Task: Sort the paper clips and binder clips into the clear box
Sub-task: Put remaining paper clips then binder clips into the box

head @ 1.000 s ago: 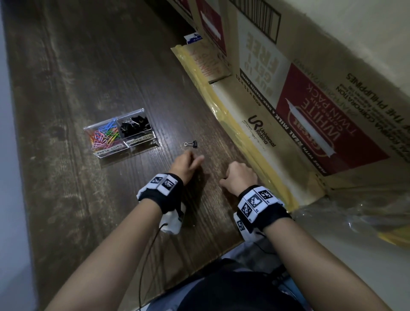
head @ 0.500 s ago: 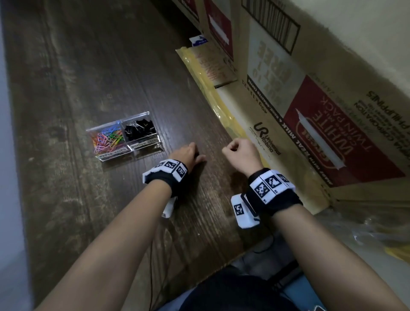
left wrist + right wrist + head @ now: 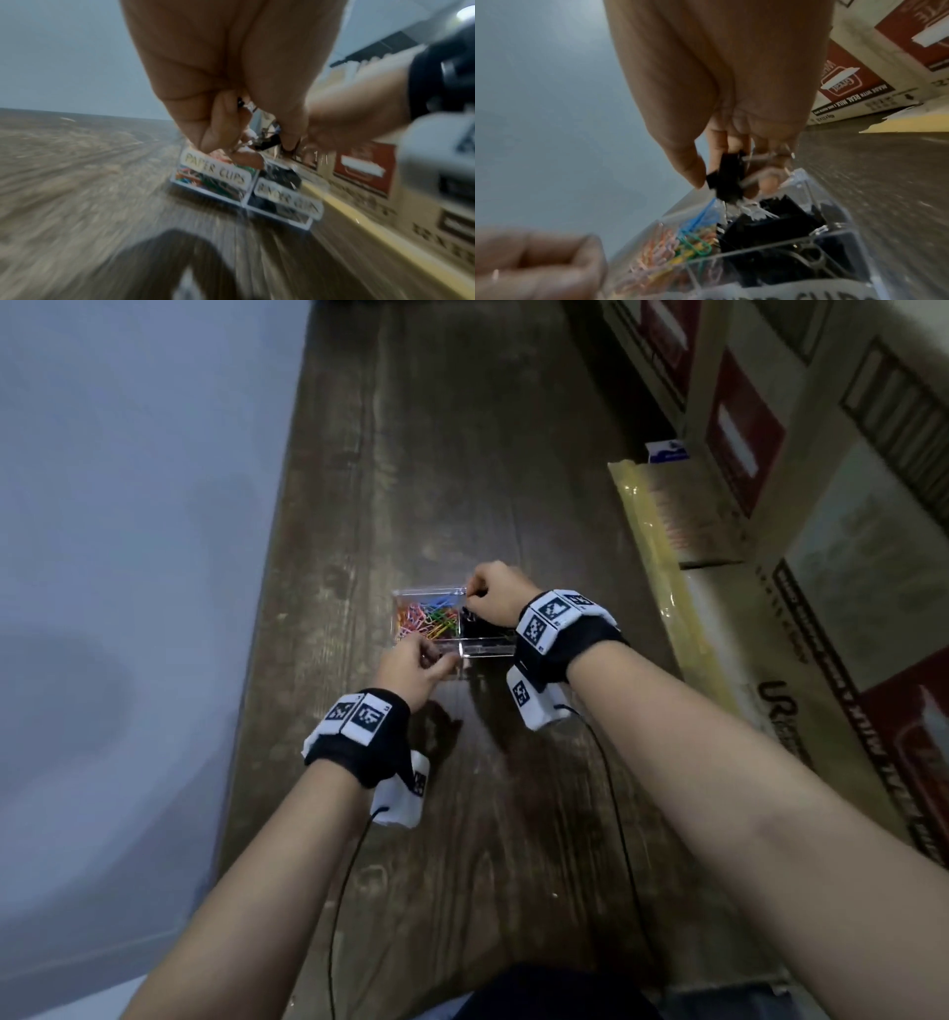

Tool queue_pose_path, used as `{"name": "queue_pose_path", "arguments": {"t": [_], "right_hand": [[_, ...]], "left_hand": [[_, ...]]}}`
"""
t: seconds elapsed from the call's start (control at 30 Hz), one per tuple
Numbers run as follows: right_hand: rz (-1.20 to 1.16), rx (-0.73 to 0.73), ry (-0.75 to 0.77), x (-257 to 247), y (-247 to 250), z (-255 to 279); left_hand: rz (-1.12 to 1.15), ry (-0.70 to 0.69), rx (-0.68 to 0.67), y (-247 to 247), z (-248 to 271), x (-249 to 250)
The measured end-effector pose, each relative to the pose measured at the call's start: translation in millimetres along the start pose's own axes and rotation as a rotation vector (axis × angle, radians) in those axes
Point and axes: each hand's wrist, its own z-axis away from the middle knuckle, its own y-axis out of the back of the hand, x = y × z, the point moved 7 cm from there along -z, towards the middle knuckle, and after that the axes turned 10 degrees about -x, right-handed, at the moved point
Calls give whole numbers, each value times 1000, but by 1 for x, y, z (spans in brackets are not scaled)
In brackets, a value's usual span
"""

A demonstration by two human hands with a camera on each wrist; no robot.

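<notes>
— Both hands have swung over to the clear box (image 3: 488, 650) now?
— Yes: right hand (image 3: 495, 597) pinches a binder clip (image 3: 727, 178) over its black compartment; left hand (image 3: 413, 666) pinches another (image 3: 267, 143).

Both forearms are bare, no sleeves. Each wrist wears a black fabric wristband (image 3: 359, 747) topped with white square tiles (image 3: 360, 717) printed with black-and-white fiducial markers. Under each wrist hangs a white camera block (image 3: 398, 796) carrying a small marker of its own, and a thin black cable (image 3: 334, 906) trails from it back toward the body. The right wristband (image 3: 570, 649) matches the left. Dark clothing (image 3: 539, 994) shows at the near edge
</notes>
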Motion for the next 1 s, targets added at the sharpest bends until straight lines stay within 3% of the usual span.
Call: {"name": "queue_pose_path", "arguments": {"t": [0.07, 0.27, 0.47, 0.6, 0.7, 0.83, 1.0], "right_hand": [[33, -18, -2, 4, -1, -3], [-99, 334, -17, 39, 40, 30], [-158, 247, -100, 78, 16, 53], [-187, 281, -125, 85, 5, 50], [-192, 358, -106, 75, 3, 45], [-65, 311, -44, 58, -6, 34], [28, 327, -42, 58, -1, 34]], "left_hand": [[10, -1, 34, 9, -6, 4], [-108, -155, 14, 6, -33, 49], [-392, -327, -113, -32, -55, 80], [-423, -384, -6, -28, -47, 72], [-544, -345, 52, -26, -36, 61], [-818, -291, -56, -51, -33, 50], [-911, -235, -56, -58, -37, 50]]}}
